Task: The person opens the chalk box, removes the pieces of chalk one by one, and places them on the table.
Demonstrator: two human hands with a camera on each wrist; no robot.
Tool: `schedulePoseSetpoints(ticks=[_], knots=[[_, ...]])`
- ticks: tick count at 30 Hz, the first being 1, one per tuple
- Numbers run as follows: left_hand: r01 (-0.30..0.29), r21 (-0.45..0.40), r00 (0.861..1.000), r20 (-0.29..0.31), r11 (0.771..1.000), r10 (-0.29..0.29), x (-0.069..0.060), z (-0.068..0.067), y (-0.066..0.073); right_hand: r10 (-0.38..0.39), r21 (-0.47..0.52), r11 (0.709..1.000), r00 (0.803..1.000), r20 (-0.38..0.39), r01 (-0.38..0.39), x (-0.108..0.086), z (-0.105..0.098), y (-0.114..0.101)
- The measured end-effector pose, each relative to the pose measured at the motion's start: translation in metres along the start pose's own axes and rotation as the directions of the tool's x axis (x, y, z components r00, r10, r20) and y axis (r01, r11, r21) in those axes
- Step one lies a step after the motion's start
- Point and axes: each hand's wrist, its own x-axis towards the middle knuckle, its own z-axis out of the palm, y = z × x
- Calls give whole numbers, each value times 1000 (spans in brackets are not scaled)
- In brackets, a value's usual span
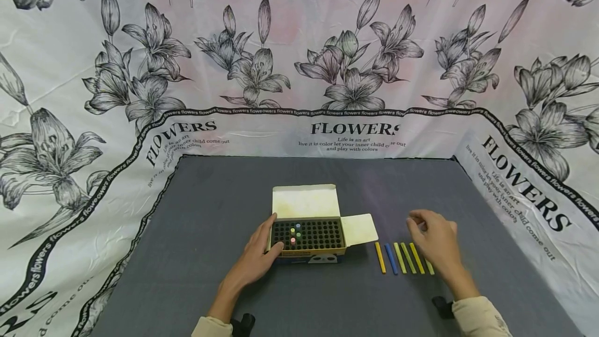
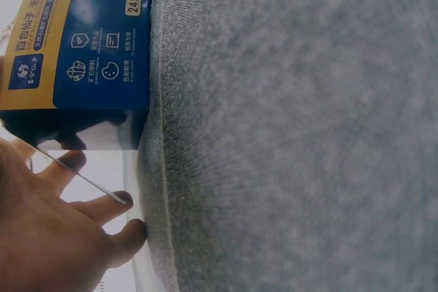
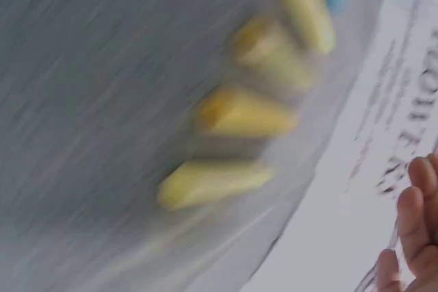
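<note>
A chalk box (image 1: pixel 309 251) stands with its lid raised and a side flap folded out to the right. Inside, a black grid of holes (image 1: pixel 323 233) carries several upright chalk sticks at its left. My left hand (image 1: pixel 255 259) rests on the box's left side, thumb at the front corner; its other fingers look spread in the left wrist view. To the right lie a row of chalk sticks, among them an orange-yellow chalk (image 1: pixel 380 258) and a blue chalk (image 1: pixel 391 259). My right hand (image 1: pixel 435 241) hovers above the row's right end, fingers loosely bent, and partly hides the last green chalk (image 1: pixel 429 267).
A grey cloth (image 1: pixel 210 212) covers the table. Behind and at the sides hangs a white flower-printed sheet (image 1: pixel 262 139). The box's open flap (image 1: pixel 359 229) reaches close to the left end of the chalk row.
</note>
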Motion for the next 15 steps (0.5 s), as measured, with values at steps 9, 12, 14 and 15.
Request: schedulePoseSetpoints(ticks=[9, 12, 14, 15], knots=[[5, 1, 1000, 2, 1000, -5, 0, 0, 0, -265, 212, 936, 958, -105, 282, 16, 35, -66], [5, -2, 1000, 10, 1000, -5, 0, -1, 0, -324, 239, 913, 944, -64, 330, 15, 49, -87], [4, -4, 1000, 15, 1000, -4, 0, -1, 0, -349, 259, 903, 937, -31, 344, 14, 57, -98], [4, -9, 1000, 17, 1000, -4, 0, -1, 0, -357, 265, 899, 934, -17, 348, 14, 60, -103]])
